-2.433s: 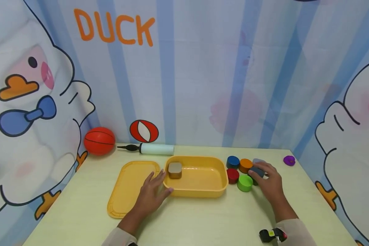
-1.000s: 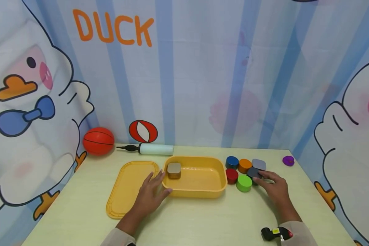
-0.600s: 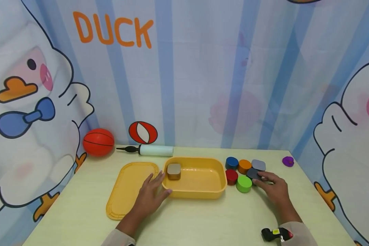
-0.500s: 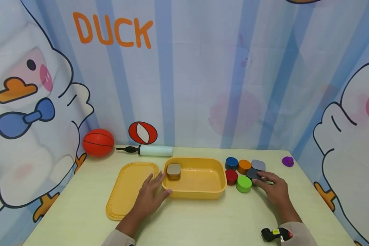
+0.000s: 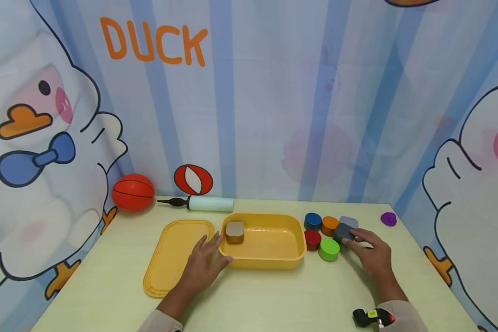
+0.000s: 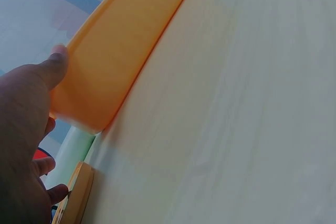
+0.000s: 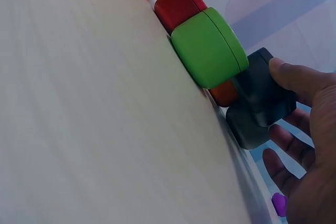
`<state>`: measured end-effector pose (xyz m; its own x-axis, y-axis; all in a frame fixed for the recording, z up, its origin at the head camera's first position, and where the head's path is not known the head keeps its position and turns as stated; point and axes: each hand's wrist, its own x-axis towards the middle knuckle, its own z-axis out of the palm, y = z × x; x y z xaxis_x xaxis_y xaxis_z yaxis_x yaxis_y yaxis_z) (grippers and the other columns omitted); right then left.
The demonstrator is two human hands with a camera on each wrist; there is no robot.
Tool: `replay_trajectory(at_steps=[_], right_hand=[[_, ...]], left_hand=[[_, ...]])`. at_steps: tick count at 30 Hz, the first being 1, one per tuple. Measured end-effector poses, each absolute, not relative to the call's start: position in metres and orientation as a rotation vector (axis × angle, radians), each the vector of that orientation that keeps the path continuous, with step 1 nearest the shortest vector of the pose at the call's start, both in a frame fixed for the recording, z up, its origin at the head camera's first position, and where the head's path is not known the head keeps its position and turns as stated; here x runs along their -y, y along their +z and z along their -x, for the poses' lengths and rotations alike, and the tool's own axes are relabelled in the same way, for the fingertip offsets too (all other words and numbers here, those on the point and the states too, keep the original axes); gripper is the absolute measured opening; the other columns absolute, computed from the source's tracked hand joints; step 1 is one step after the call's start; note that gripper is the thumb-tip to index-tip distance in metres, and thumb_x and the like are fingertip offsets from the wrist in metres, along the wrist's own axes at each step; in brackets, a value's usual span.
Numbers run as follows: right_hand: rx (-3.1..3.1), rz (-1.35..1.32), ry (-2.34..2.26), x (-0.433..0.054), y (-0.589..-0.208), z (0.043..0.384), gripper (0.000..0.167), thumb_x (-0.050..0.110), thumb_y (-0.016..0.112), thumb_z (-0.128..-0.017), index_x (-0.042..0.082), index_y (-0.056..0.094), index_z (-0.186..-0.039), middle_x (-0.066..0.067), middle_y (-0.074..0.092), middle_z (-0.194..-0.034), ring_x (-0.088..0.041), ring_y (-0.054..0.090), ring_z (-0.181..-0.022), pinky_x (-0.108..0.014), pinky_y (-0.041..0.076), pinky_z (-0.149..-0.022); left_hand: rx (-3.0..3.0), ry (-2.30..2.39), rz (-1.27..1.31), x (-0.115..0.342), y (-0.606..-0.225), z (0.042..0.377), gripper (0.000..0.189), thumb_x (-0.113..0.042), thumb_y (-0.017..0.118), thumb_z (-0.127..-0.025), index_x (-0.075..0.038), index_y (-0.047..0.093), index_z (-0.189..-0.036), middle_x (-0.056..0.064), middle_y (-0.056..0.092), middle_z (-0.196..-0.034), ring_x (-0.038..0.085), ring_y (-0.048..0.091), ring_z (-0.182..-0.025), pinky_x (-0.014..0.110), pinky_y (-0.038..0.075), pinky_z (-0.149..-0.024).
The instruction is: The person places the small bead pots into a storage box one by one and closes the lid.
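My right hand [image 5: 372, 256] pinches a dark grey rounded-square block [image 5: 343, 233] between thumb and fingers. In the right wrist view the dark block [image 7: 262, 85] stands above the table, overlapping a grey block [image 7: 247, 124] behind it. Around it in the head view sit a light grey block [image 5: 349, 222], an orange block [image 5: 329, 226], a green block [image 5: 329, 249], a red block [image 5: 313, 240] and a blue block [image 5: 313, 221]. My left hand [image 5: 203, 265], its fingers spread, rests at the left end of a yellow tub [image 5: 265, 263]. Inside the tub's left end is a tan block [image 5: 234, 232].
A yellow lid [image 5: 172, 258] lies left of the tub. Behind stand a red ball [image 5: 133, 192] and a pale hand pump [image 5: 210, 203] with a black nozzle. A small purple object [image 5: 388, 219] is at the back right. A printed curtain [image 5: 265, 101] hangs behind the table.
My right hand first drew back slightly from the blocks and has now raised the dark grey block, which overlaps the light grey one more. My left hand and the tub have stayed put.
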<state>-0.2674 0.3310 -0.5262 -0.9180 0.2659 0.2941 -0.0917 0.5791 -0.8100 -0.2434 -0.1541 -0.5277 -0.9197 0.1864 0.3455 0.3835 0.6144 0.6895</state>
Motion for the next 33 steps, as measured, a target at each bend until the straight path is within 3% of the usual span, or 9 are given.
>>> replay_trajectory(at_steps=[13, 33], right_hand=[[2.204, 0.06, 1.324, -0.321, -0.52, 0.27, 0.038, 0.007, 0.085, -0.095, -0.001, 0.078, -0.132, -0.018, 0.07, -0.142, 0.016, 0.058, -0.101, 0.002, 0.049, -0.083], [2.22, -0.147, 1.262, -0.281, -0.485, 0.278, 0.034, 0.009, 0.085, -0.096, 0.0, 0.08, -0.128, -0.021, 0.073, -0.136, 0.007, 0.063, -0.101, 0.0, 0.05, -0.091]], left_hand=[[2.616, -1.189, 0.469, 0.152, -0.527, 0.243, 0.074, -0.043, 0.076, -0.103, -0.006, 0.051, -0.162, 0.014, 0.046, -0.171, 0.053, 0.026, -0.165, 0.079, 0.027, -0.127], [2.596, -1.181, 0.487, 0.155, -0.529, 0.245, 0.074, -0.04, 0.077, -0.102, -0.004, 0.051, -0.161, 0.015, 0.047, -0.17, 0.054, 0.025, -0.165, 0.075, 0.026, -0.129]])
